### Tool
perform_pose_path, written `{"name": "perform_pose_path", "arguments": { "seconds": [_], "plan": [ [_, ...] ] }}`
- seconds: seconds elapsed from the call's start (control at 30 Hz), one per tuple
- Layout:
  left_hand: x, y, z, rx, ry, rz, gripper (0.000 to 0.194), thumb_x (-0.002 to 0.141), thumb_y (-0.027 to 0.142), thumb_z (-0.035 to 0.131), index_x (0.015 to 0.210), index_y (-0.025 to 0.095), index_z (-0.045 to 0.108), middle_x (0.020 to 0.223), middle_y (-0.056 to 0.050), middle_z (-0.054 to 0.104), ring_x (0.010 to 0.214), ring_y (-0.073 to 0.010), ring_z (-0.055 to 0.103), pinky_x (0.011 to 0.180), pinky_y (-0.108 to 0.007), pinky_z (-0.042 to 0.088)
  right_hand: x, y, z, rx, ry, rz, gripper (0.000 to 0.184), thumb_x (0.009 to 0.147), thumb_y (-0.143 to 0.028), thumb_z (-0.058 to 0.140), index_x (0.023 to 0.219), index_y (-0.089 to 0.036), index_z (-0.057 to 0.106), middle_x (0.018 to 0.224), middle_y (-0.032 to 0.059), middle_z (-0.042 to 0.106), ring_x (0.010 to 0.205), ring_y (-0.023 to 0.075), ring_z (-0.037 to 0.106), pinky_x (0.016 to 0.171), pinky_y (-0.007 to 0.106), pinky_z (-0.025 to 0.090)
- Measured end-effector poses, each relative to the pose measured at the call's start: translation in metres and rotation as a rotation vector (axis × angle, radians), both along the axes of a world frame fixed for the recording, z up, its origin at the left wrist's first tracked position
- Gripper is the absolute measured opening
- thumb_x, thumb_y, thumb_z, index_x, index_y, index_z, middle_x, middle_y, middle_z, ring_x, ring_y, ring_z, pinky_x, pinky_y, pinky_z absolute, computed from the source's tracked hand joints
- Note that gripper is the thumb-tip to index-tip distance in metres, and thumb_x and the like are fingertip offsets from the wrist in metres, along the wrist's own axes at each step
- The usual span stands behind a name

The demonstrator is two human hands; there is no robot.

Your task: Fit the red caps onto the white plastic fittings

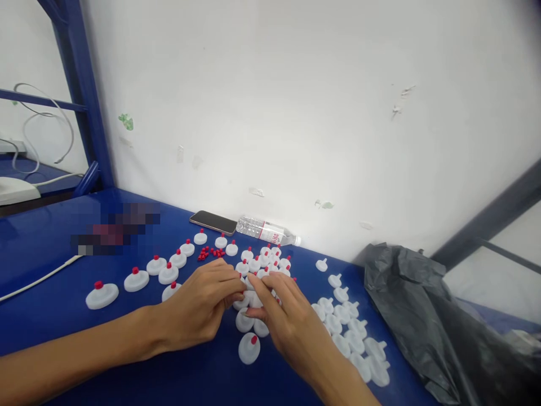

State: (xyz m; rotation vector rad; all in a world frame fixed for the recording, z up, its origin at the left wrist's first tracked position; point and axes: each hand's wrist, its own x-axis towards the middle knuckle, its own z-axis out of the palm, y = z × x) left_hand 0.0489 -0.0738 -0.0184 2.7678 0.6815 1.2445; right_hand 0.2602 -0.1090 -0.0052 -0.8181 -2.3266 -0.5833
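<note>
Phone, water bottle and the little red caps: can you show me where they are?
Dark flat phone [213, 222]: head view, middle of its screen.
Clear plastic water bottle [267, 230]: head view, on its label, lying on its side.
Pile of small red plastic caps [210, 253]: head view, middle of the loose pile.

On the blue bench [51, 293], the left hand [203, 307] and right hand [291, 321] meet fingertip to fingertip over a cluster of white round plastic discs with red caps [264, 262]. Uncapped white plastic discs [350, 332] lie right, beside a crumpled black plastic bag [422, 316].
</note>
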Motion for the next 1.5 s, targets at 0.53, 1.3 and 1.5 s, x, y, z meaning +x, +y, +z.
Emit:
{"name": "perform_pose_path", "arguments": {
  "seconds": [0.53, 1.3, 1.5],
  "plan": [
    [-0.001, 0.001, 0.019, 0.101, 0.258, 0.251, 0.018, 0.093, 0.016, 0.046, 0.087, 0.019, 0.063, 0.083, -0.006, 0.063, 0.081, -0.0253, 0.054, 0.077, -0.043, 0.042, 0.014, 0.007, 0.024, -0.038, 0.021, -0.094, 0.018, 0.097, -0.022, 0.055, 0.112, -0.026, 0.064, 0.106, 0.0038, 0.074, 0.090, 0.0210, 0.069, 0.102, 0.049, 0.044],
    [-0.009, 0.022, -0.005, -0.122, 0.792, 0.651, 0.026, 0.073, -0.002, 0.063, 0.092, 0.015, 0.071, 0.095, -0.014, 0.072, 0.093, -0.0329, 0.065, 0.075, -0.042, 0.047, -0.012, 0.125, 0.059, -0.464, 0.015, -0.440, 0.008, 0.089, -0.027, 0.067, 0.086, -0.023, 0.074, 0.085, -0.0001, 0.077, 0.080, 0.0177, 0.068, 0.071, 0.028, 0.043],
    [-0.007, 0.020, 0.000, -0.199, 0.812, 0.643, 0.029, 0.079, -0.003, 0.058, 0.098, 0.015, 0.070, 0.102, -0.013, 0.073, 0.099, -0.0323, 0.065, 0.081, -0.043, 0.048, -0.013, 0.131, 0.049, -0.521, -0.057, -0.479, 0.008, 0.087, -0.026, 0.067, 0.088, -0.024, 0.075, 0.086, 0.0018, 0.078, 0.084, 0.0188, 0.069, 0.070, 0.027, 0.043]
  ]
}}
